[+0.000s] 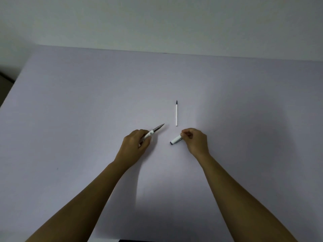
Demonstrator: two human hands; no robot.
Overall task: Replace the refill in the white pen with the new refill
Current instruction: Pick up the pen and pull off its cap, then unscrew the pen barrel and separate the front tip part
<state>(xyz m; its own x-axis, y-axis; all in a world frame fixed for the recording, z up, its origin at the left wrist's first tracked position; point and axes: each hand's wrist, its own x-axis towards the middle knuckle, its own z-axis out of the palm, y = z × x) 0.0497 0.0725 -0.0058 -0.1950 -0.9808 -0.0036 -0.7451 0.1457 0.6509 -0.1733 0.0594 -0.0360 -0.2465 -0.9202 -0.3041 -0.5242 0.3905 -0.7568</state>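
My left hand grips the white pen, whose grey metal tip points up and to the right, uncapped. My right hand pinches the white pen cap, which has a dark open end facing lower left, low over the table. A thin white refill with a dark tip lies flat on the table just beyond both hands, its tip pointing away from me. It is apart from both hands.
The work surface is a pale lilac table whose far edge meets a light wall. A dark gap shows past the table's left edge. Both forearms reach in from the bottom of the view.
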